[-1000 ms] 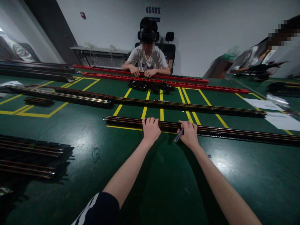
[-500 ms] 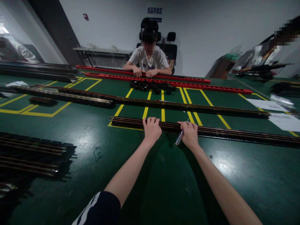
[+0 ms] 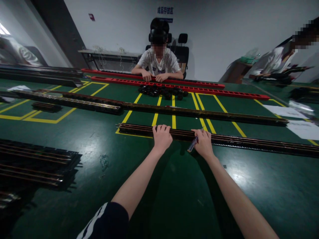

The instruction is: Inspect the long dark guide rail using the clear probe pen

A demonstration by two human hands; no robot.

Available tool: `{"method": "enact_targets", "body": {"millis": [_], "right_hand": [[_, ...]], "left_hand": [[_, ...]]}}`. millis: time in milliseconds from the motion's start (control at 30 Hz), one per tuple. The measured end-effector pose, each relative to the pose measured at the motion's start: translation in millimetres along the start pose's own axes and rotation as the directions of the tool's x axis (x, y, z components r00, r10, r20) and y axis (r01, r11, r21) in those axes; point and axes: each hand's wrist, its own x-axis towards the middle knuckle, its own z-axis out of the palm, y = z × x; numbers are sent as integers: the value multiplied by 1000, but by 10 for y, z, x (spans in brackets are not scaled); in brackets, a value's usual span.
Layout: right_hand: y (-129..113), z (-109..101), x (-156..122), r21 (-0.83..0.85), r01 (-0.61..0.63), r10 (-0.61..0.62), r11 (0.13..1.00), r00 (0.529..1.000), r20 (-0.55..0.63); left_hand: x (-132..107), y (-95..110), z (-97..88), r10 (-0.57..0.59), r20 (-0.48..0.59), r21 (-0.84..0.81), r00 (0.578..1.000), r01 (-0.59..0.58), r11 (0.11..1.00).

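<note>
A long black rail (image 3: pixel 236 139) with thin copper-coloured rods along it lies across the green table in front of me. My left hand (image 3: pixel 162 137) grips the rail near its left end, fingers curled over the far edge. Further right, my right hand (image 3: pixel 203 143) rests at the same rail, closed around what looks like a screwdriver (image 3: pixel 192 145). Its clear, purplish handle points down toward me, and its thin tip shows above the fingers. The palm side of both hands is hidden.
Another long dark rail (image 3: pixel 199 113) runs behind, with small black parts (image 3: pixel 161 91) heaped beyond it. Red slotted rails (image 3: pixel 239 94) lie before a seated person (image 3: pixel 159 63). More rodded rails (image 3: pixel 35 162) are stacked at left; paper sheets (image 3: pixel 304 129) lie at right.
My right hand has shifted slightly to the right along the rail, with the screwdriver tilting a little. My left hand stays in place on the rail.
</note>
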Motion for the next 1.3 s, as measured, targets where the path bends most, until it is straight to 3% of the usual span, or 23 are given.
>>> {"method": "enact_targets", "body": {"millis": [333, 467, 567, 700, 900, 967, 1100, 1300], "right_hand": [[28, -7, -7, 24, 2, -2, 1000, 1000, -2], [58, 12, -13, 11, 27, -27, 1000, 1000, -12], [74, 20, -14, -4, 33, -33, 999, 999, -11], [89, 27, -10, -21, 35, -36, 999, 999, -18], [124, 41, -6, -81, 37, -37, 996, 999, 6], [129, 41, -6, -82, 32, -31, 996, 999, 5], [124, 29, -2, -64, 22, -22, 998, 1000, 5], [162, 43, -3, -80, 16, -15, 997, 1000, 15]], "left_hand": [[85, -118, -145, -168, -70, -391, 983, 128, 912], [181, -311, -336, -291, -120, -421, 949, 217, 881], [239, -562, -523, -411, -209, -361, 887, 320, 876], [229, -973, -711, -588, -331, -299, 738, 509, 807], [83, -1394, -737, -740, -326, -338, 589, 658, 673], [46, -1444, -708, -765, -310, -336, 564, 687, 644], [16, -1457, -672, -785, -229, -282, 576, 733, 620], [18, -1510, -704, -743, -150, -244, 653, 703, 668]]}}
